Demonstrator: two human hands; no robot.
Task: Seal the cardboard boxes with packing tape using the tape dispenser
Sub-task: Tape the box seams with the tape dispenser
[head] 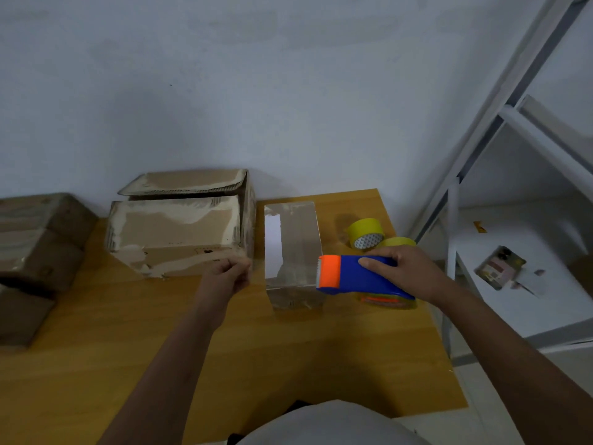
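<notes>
My right hand point(407, 271) grips a blue tape dispenser point(365, 276) with an orange front, held at the right edge of a small cardboard box point(296, 242) whose top is covered in shiny tape. My left hand point(232, 274) hovers left of that box with its fingers pinched together, close to the near right corner of a larger worn cardboard box point(175, 234) with one flap raised. Whether a tape strip runs between my hands is not clear.
The boxes stand on a wooden table point(160, 332) against a pale wall. Two yellow tape rolls point(365, 234) lie behind the dispenser. More cardboard boxes point(35, 248) are stacked at the left edge. A white metal shelf point(481, 187) stands to the right.
</notes>
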